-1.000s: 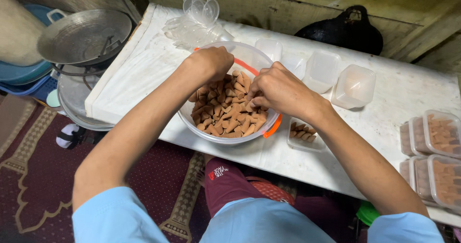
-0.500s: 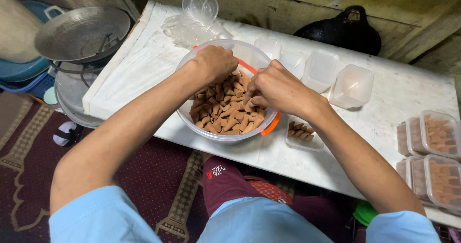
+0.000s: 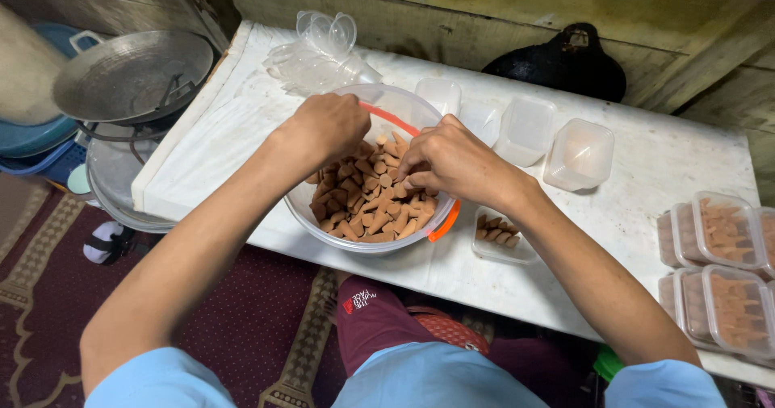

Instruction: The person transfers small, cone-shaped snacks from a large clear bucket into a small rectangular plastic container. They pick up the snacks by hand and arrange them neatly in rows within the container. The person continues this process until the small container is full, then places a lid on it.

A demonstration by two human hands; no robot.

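Bowl: a clear round plastic bowl (image 3: 367, 230) with an orange band at its rim sits at the near edge of the white table (image 3: 646, 214), straight ahead of the person, likely so both arms reach it alike.
Contents: small brown cone-shaped pieces (image 3: 367, 206) lie heaped loose inside the bowl.
Left hand (image 3: 323, 125): over the bowl's far-left side, fingers curled down and together among the pieces; whether it grips any, I cannot tell.
Right hand (image 3: 452, 162): over the bowl's right side, fingertips pinched together on the pieces, seemingly holding a few.
Small tray (image 3: 500, 242): a clear container just right of the bowl, holding a short row of the same pieces, close under the right wrist.
Empty tubs (image 3: 553, 138): clear ones stand beyond the bowl, to its right.
Filled tubs (image 3: 714, 271): lidded, well right of the bowl.
Clear lids (image 3: 319, 49): stacked beyond the bowl, to its left.
Metal pan (image 3: 129, 73): off the table, far left of the bowl.
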